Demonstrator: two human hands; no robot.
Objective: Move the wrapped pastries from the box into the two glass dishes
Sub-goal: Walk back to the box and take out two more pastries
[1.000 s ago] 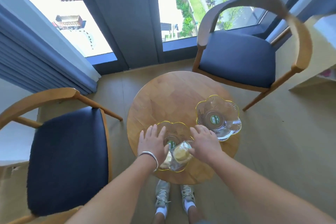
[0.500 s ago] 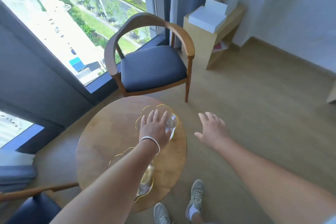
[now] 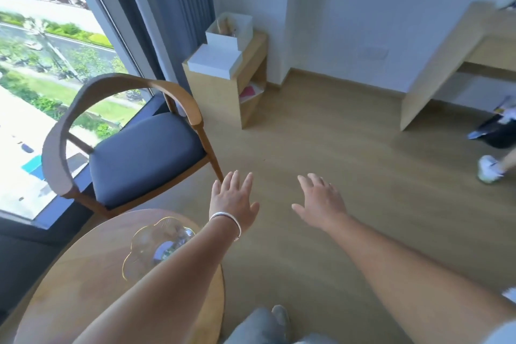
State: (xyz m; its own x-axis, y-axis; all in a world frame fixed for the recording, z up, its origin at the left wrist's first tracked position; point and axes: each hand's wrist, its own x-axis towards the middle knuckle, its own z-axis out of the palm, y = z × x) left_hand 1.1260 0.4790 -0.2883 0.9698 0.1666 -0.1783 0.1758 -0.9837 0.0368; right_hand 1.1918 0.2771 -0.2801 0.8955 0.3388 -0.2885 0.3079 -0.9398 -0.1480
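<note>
An open white box (image 3: 229, 32) stands on a small wooden cabinet (image 3: 223, 89) in the far corner, with something tan showing inside it. Its flat white lid (image 3: 213, 62) lies in front of it. One gold-rimmed glass dish (image 3: 148, 246) sits on the round wooden table (image 3: 83, 282) at lower left, partly hidden by my left forearm. The other dish is out of sight. My left hand (image 3: 233, 201) hangs over the floor past the table's edge, fingers spread and holding nothing. My right hand (image 3: 321, 202) is beside it, also spread with nothing in it.
A wooden armchair with a dark blue seat (image 3: 139, 153) stands between the table and the cabinet. A wooden desk (image 3: 446, 64) is at the right wall. Another person's leg and white shoe (image 3: 488, 172) show at the right edge. Bare wooden floor lies ahead.
My view has swung right, away from the table towards the corner cabinet. Both hands left the dishes and now reach forward over the floor. The dish holding wrapped pastries has dropped out of sight.
</note>
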